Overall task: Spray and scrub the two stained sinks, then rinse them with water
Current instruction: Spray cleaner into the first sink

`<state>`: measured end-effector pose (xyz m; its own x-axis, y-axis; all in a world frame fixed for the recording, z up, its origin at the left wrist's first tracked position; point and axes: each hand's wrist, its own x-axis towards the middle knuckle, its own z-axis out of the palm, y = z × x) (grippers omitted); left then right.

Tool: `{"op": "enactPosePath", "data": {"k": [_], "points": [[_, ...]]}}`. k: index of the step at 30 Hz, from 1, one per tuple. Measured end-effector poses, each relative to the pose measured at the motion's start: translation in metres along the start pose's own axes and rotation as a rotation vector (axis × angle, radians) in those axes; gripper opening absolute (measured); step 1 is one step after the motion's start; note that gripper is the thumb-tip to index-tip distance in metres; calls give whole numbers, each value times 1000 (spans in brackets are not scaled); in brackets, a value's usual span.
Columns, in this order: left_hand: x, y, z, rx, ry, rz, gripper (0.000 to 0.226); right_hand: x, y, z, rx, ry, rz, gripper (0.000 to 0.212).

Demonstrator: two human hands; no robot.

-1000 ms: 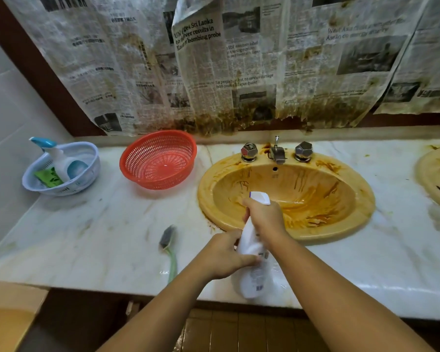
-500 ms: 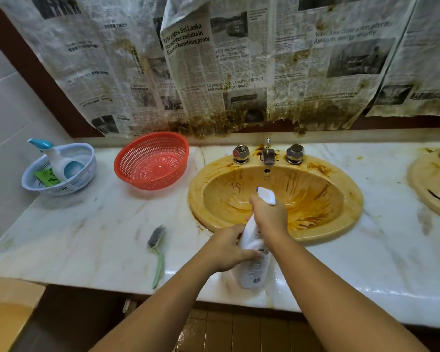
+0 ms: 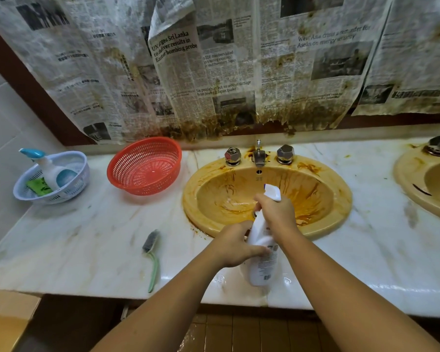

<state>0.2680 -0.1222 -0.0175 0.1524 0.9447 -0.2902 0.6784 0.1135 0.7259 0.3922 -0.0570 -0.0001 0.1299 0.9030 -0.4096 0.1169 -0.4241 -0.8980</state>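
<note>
A yellow sink [image 3: 341, 196] streaked with brown stains sits in the marble counter [image 3: 87, 245], a tap and two knobs [image 3: 259, 156] behind it. A second stained sink [image 3: 417, 184] shows at the right edge. I hold a white spray bottle [image 3: 262, 260] over the near sink's front rim, nozzle pointing into the bowl. My right hand [image 3: 277, 212] grips its neck at the trigger. My left hand [image 3: 235, 246] holds the bottle's body. A green-handled scrub brush [image 3: 151, 252] lies on the counter to the left.
An empty red basket [image 3: 145, 166] stands left of the sink. Farther left a pale blue basket [image 3: 74, 184] holds another spray bottle [image 3: 50, 168] and a green sponge [image 3: 40, 186]. Stained newspaper [image 3: 214, 72] covers the wall behind. The counter's front edge runs below my arms.
The bottle and both hands have shifted slightly right over the sink's front rim. Some whitish wet spray now shows in the bowl's left side.
</note>
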Motion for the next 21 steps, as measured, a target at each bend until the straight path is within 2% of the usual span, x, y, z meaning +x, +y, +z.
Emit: {"op": "enactPosePath", "data": {"k": [6,12,16,21], "points": [[10,9,4,59,-8,34,55,-3,-4,-13,90,162,-23,25],[12,7,10,46,-8,35,54,2,1,-18,27,69,-19,23],[17,10,13,70,-9,56,54,7,3,-25,117,114,56,20],[25,15,15,87,-30,75,50,11,5,-32,141,119,43,20]]}}
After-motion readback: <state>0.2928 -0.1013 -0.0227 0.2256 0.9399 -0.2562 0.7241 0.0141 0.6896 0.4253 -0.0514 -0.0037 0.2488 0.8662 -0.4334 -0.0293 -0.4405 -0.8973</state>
